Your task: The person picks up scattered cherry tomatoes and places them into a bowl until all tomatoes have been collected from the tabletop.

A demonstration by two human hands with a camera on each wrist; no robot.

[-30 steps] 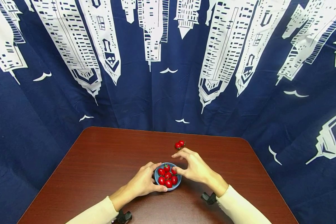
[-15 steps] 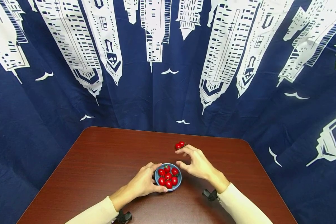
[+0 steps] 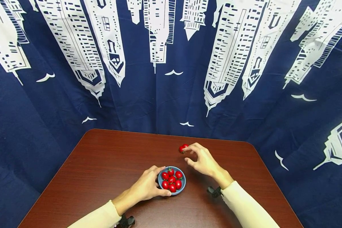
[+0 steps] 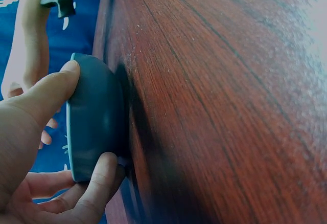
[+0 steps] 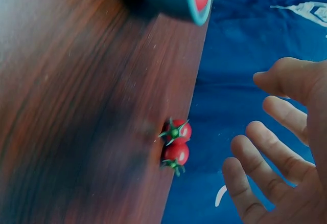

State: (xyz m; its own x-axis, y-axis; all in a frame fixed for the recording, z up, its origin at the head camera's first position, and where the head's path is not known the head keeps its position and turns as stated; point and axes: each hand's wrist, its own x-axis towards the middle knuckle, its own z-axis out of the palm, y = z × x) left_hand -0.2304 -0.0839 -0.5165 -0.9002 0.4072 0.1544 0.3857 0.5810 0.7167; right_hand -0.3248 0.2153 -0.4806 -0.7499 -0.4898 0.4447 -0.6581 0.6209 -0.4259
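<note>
My left hand (image 3: 146, 186) holds a small blue bowl (image 4: 97, 116) by its side, thumb at the rim and fingers curled round the wall. Several red cherry tomatoes (image 3: 172, 180) with green stems lie inside. Two more cherry tomatoes (image 5: 177, 154) sit side by side on the table, beyond the bowl. Right of the bowl, my right hand (image 3: 201, 161) is in the air with nothing in it, its fingers spread and loosely bent. In the head view its fingertips partly cover that pair; the right wrist view shows them apart from it.
The brown wooden table (image 3: 117, 155) has rounded far corners. Behind it hangs a dark blue cloth (image 3: 165, 104) printed with white buildings and birds. A black device (image 3: 213, 192) is strapped at each wrist.
My right hand has withdrawn from the bowl, leaving a cherry tomato at its right side, and moved away toward the loose pair. The left hand keeps its grip.
</note>
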